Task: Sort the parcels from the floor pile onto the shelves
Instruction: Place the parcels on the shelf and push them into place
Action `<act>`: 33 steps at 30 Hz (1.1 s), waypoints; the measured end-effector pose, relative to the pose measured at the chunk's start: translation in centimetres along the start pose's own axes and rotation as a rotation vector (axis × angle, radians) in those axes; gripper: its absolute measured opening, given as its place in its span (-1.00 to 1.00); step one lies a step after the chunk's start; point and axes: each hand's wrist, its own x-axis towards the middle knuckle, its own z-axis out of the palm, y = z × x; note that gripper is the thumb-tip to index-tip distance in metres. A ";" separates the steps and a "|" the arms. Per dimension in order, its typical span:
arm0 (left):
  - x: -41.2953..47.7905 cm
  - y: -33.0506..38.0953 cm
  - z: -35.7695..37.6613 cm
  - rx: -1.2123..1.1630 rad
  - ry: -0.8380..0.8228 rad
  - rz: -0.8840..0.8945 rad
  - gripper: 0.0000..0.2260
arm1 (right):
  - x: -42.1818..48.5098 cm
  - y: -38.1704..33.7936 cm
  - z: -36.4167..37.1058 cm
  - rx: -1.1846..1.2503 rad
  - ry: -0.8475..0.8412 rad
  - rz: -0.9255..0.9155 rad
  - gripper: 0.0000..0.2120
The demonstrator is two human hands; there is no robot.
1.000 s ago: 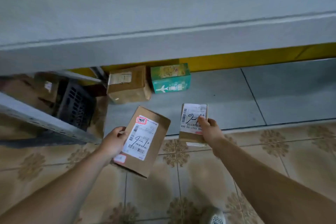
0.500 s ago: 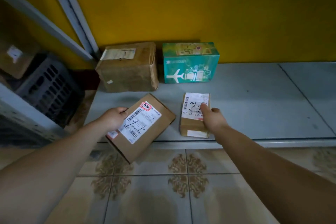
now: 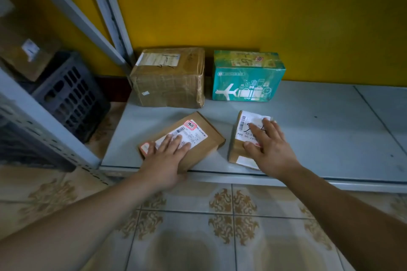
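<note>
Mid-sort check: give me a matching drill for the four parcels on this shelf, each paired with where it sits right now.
Things:
1. taped brown box
2. green box
3. flat brown parcel
4. small brown parcel

Places:
A. front, under the right hand
B. back left of the shelf
C. front edge, under the left hand
D. back, right of the taped brown box

Pairs: 1-B, 2-D, 3-C, 4-A

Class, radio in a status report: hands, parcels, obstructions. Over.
Left hand flat on wide parcel. Right hand flat on small parcel. Both on shelf. Brown box and green box behind, apart.
</note>
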 end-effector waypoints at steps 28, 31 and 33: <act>0.8 -4.9 1.2 -0.049 0.090 -0.192 -0.40 | -0.2 -3.8 0.9 -0.412 0.009 -0.078 -0.20; 1.0 -4.7 1.8 -0.042 0.114 -0.218 -0.42 | 0.7 -4.6 2.1 -0.378 0.005 -0.033 -0.21; 1.1 -4.8 1.7 -0.076 0.138 -0.215 -0.46 | 1.4 -4.8 2.5 -0.350 0.017 -0.015 -0.24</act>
